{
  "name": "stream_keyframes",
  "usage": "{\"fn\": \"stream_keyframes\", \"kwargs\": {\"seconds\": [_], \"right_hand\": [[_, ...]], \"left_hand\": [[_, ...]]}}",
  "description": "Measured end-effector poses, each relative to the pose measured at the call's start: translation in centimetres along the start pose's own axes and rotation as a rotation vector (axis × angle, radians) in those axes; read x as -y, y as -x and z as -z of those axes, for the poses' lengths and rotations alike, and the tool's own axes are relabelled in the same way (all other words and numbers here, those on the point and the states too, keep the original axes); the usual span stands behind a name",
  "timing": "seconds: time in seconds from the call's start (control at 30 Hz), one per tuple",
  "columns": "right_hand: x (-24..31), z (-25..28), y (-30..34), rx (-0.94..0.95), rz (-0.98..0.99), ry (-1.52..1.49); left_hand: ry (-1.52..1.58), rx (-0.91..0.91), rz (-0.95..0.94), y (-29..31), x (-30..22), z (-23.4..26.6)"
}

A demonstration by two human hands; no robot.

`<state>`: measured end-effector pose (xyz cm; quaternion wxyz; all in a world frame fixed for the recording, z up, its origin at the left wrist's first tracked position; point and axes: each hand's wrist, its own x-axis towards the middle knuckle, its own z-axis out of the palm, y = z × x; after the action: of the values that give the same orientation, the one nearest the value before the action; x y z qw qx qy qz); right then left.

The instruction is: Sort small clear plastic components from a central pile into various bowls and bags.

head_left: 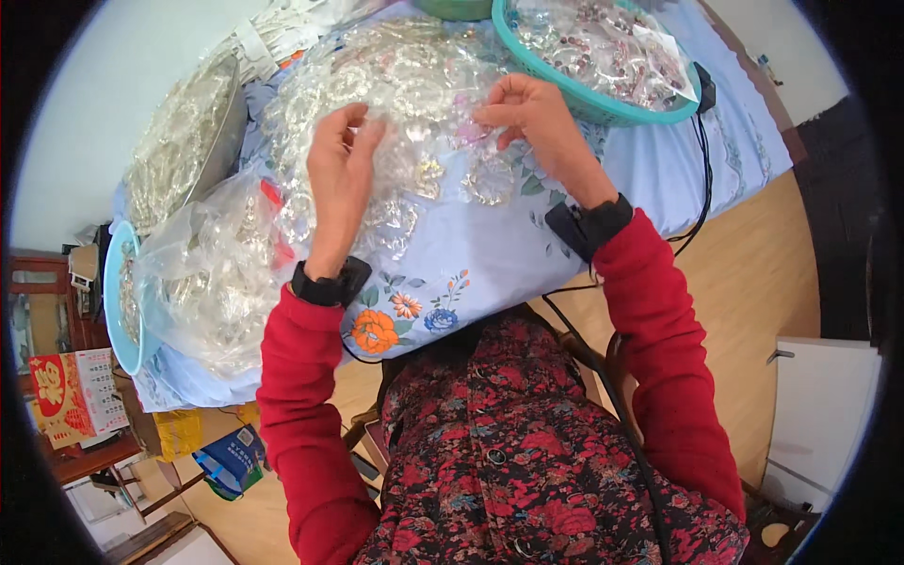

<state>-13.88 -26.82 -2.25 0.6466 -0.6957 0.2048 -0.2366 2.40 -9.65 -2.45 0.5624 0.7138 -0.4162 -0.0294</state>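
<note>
My left hand [344, 165] is raised over the heap, with thumb and bent fingers close together at the edge of a thin clear plastic bag [419, 127]. Opposite it, my right hand [537, 122] pinches near the bag's other side, beside a small pink patch [468, 130]. The film between them is hazy, and its contents cannot be told from what lies beneath. Under and around both hands spreads a heap of silvery bracelet-like pieces in small clear bags [348, 71]. One round piece in a bag [488, 179] lies below my right hand.
A turquoise basket [603, 106] of beaded pieces stands far right. At left are a large clear bag [217, 301], a light-blue basket [118, 330] and a metal basin [221, 122] piled with bagged pieces. A flowered cloth [452, 254] covers the table. Black cables [704, 179] hang at the right.
</note>
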Motion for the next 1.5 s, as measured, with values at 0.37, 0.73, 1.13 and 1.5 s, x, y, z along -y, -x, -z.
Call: {"fn": "stream_keyframes", "kwargs": {"seconds": [0.37,0.73,1.13,1.5], "right_hand": [[3.3,-1.1,-0.6,0.113,-0.087,-0.079],[11.7,6.4,-16.6,-0.189,0.154,0.110],[-0.4,-2.3,-2.0,-0.244,0.466,0.816],[-4.4,-3.3,-0.3,0.043,0.211,1.279]], "left_hand": [[0.552,0.395,0.483,-0.4,-1.6,-1.6],[0.791,0.303,0.598,0.2,0.5,-0.7],[0.858,0.342,0.563,-0.4,2.5,-1.0],[0.893,0.355,0.542,0.5,3.2,-0.5]]}}
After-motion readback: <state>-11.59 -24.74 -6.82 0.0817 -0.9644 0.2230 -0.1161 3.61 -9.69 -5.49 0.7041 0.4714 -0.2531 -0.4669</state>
